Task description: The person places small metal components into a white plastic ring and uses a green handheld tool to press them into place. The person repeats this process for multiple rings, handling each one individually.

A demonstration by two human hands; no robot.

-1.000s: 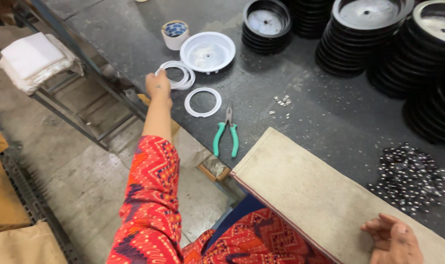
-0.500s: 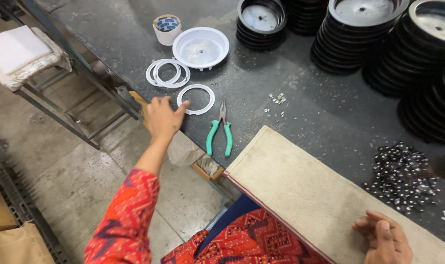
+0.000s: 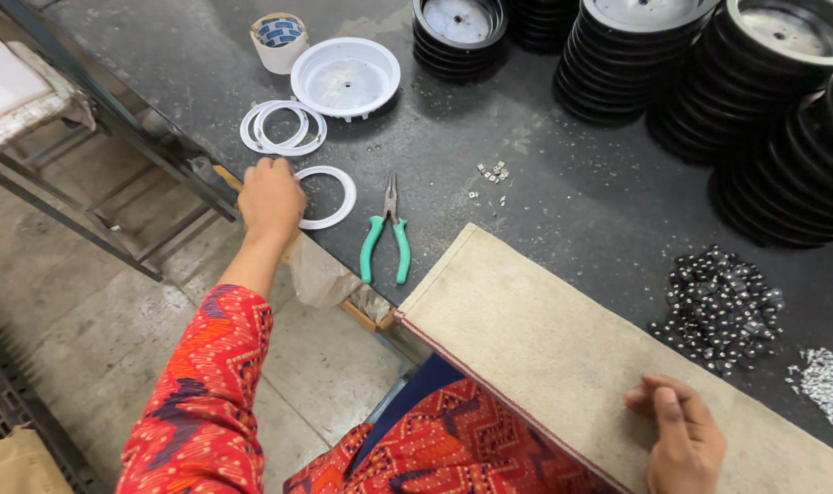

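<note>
My left hand reaches out to the near left edge of the dark table. Its curled fingers close on the left side of a flat white plastic ring that lies there. Green-handled pliers lie just right of the ring. Two more white rings overlap a little further back, beside a white round dish. My right hand rests on a beige pad across my lap, fingers bent together, with nothing visible in them.
Stacks of black round discs fill the back right. A pile of small dark pieces and some silver ones lie right of the pad. A tape roll stands at the back. A metal rack is on the left.
My left hand drew back from the pair of rings to the single ring nearer me and now covers its left edge. My right hand has barely shifted on the pad.
</note>
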